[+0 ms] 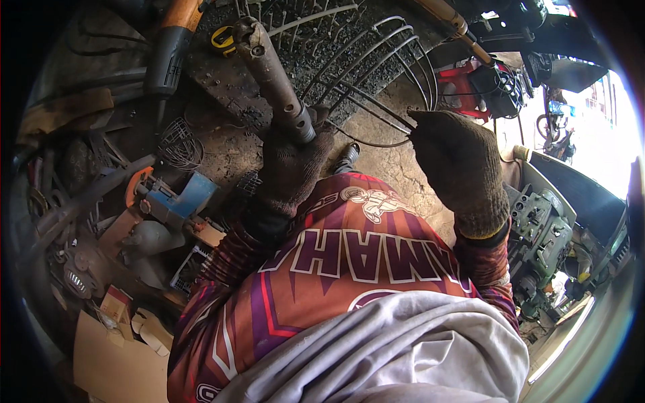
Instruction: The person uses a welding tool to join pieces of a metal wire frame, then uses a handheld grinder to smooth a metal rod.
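My left hand, in a dark knitted work glove, is wrapped round the lower end of a worn metal pipe. The pipe has round holes along its side and tilts up and away to the left. My right hand, in a matching glove, is closed at the near end of a frame of bent metal rods. Its fingertips meet a rod there, though the exact grip is partly hidden. The curved rods fan out over a dark worktop littered with black bits.
A yellow tape measure and an orange-and-black tool lie at far left. Scrap metal, a blue machine part and cardboard crowd the left. A red stool stands far right; green machinery stands beside my right arm.
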`<state>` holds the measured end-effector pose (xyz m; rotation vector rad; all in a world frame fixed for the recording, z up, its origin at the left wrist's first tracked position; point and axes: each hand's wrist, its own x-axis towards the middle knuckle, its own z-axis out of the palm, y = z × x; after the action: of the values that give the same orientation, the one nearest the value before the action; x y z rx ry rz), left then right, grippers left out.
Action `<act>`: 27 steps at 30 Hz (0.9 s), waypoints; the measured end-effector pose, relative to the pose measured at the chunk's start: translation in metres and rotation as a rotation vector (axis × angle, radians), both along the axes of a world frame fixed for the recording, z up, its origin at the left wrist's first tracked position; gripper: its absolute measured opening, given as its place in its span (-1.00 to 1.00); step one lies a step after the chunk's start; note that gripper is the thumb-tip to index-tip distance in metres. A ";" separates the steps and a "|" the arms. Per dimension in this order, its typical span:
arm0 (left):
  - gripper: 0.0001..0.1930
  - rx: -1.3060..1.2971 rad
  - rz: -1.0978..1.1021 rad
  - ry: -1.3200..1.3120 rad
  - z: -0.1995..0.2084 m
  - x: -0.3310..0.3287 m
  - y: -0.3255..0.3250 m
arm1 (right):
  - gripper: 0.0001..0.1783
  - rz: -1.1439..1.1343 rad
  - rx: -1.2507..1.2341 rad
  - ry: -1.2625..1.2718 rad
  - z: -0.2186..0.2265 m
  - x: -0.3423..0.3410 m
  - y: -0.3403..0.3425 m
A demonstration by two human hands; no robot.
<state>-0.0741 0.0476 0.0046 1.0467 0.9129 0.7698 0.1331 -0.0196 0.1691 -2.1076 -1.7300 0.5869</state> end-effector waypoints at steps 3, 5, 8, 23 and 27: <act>-0.65 -0.002 -0.017 0.015 -0.002 -0.001 -0.001 | -0.75 0.033 -0.004 -0.022 0.002 0.002 0.002; -0.64 -0.016 -0.009 0.006 -0.005 -0.002 -0.002 | -0.75 0.043 -0.011 -0.033 0.003 0.002 0.003; -0.62 -0.004 -0.015 0.038 -0.004 -0.004 -0.002 | -0.75 0.030 -0.021 -0.036 0.004 0.001 0.002; -0.60 -0.144 -0.030 -0.067 0.003 -0.005 0.001 | -0.76 -0.003 -0.027 0.002 0.002 0.001 0.000; -0.63 -0.143 -0.014 -0.115 0.003 -0.005 0.001 | -0.77 -0.033 -0.031 0.017 -0.002 0.002 -0.002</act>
<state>-0.0788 0.0487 0.0076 0.8745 0.8482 0.7344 0.1348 -0.0220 0.1674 -2.1415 -1.6846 0.6245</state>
